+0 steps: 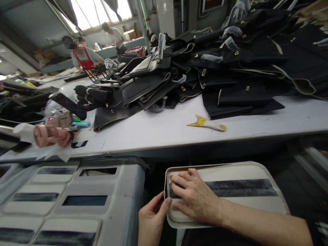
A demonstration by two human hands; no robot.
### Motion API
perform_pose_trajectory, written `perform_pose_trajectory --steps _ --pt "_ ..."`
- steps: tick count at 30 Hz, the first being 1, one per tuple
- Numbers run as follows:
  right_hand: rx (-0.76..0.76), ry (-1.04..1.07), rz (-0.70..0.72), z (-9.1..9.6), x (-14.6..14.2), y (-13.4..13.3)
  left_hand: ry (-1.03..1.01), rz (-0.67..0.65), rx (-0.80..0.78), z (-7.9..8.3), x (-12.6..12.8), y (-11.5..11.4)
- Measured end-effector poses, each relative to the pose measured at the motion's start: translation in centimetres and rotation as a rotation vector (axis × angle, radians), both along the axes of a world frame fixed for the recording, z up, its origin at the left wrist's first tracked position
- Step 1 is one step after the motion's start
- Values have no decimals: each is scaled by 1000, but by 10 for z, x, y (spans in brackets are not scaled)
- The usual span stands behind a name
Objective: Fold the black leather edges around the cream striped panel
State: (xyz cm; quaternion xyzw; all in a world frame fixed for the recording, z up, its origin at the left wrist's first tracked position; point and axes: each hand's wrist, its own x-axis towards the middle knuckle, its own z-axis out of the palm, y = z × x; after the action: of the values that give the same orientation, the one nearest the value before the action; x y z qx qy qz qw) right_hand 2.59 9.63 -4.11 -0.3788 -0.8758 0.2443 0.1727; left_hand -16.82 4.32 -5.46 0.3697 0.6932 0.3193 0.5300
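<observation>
A cream rounded rectangular panel (243, 205) with a raised rim and a dark stripe lies close in front of me, below the table edge. My left hand (153, 215) pinches the rim at the panel's left side between thumb and fingers. Spread across the panel's left part, my right hand (196, 196) lies palm down and covers one end of the stripe. Its forearm crosses the panel's lower right corner.
Black leather bag pieces (222, 71) are heaped along the white table (164, 128). A yellow-and-white scraper (207, 123) and a pink fan (50, 135) lie there too. Similar striped panels (36, 198) rest on a grey stand at left. Two people are farther back.
</observation>
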Motion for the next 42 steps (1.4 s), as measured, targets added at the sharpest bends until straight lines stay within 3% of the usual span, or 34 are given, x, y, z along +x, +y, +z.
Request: perform_pose_trajectory --steps 3,7,15,22,27,32,37,39,42 --pt "2 -2 2 0 1 0 366 -194 142 13 2 0" --pt "16 -2 -3 -2 1 0 646 -297 404 13 12 0" --pt "4 18 -18 -3 1 0 863 -470 718 9 14 1" --pt "-5 46 -30 -4 3 1 859 -515 746 13 17 0" --pt "-3 54 -36 -6 3 1 642 -482 565 18 25 7" --pt "-4 54 -35 -4 4 1 331 -228 185 16 17 15" --pt "-11 49 -32 -2 5 2 50 -144 27 9 5 27" --pt "-10 51 -32 -2 5 1 58 -171 9 13 5 31" --pt "-6 56 -35 -3 5 1 286 -264 86 25 10 32"
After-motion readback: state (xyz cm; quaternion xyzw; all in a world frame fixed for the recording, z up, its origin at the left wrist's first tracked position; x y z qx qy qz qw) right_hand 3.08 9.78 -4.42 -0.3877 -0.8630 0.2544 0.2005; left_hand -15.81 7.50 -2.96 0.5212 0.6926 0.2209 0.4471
